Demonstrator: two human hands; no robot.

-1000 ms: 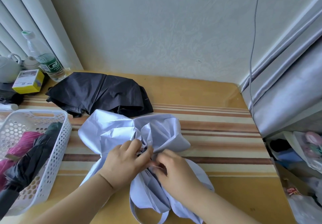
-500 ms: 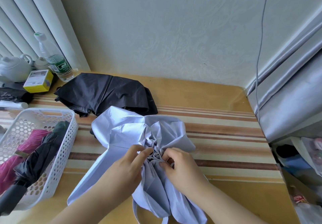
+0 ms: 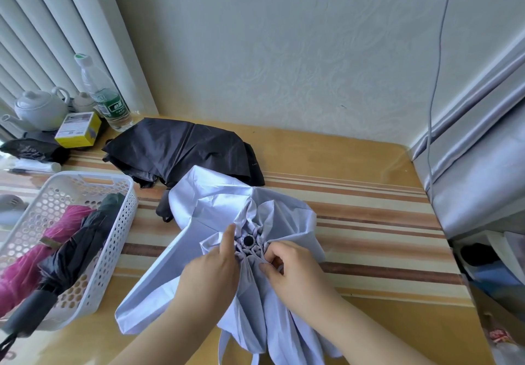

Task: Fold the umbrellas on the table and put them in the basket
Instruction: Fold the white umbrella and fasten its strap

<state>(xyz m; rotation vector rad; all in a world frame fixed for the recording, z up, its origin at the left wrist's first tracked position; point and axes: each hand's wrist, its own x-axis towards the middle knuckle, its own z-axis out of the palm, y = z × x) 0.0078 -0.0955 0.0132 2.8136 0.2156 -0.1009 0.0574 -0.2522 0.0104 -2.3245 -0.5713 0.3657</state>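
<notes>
A pale lilac umbrella (image 3: 227, 217) lies collapsed on the table (image 3: 355, 222), its fabric bunched round a black tip (image 3: 248, 240) that faces up between the two hands. The left hand (image 3: 211, 271) rests on the fabric just left of the tip, forefinger stretched straight toward it and the other fingers loosely bent over the cloth; whether the thumb grips anything cannot be told. The right hand (image 3: 295, 273) sits just right of the tip, fingers curled, pinching a gathered fold of the lilac cloth at the ribs' ends. A strap of the same cloth hangs off the near table edge (partly cut by the frame).

Behind the lilac one, touching its far edge, a black umbrella (image 3: 181, 151) lies flat and unfolded toward the wall.

At the left stands a white perforated basket (image 3: 56, 194), near the lilac fabric but apart from it. Inside lie a folded magenta umbrella (image 3: 37, 254) and, beside it on the right, a folded dark umbrella (image 3: 82, 245) whose black handle (image 3: 28, 310) pokes over the near rim.

In the far left corner stand a white teapot (image 3: 39, 109), a yellow box (image 3: 78, 129) in front of it, and a clear bottle (image 3: 103, 94) with a green label just right of them. A grey cable (image 3: 437, 80) hangs down the wall at the right.
</notes>
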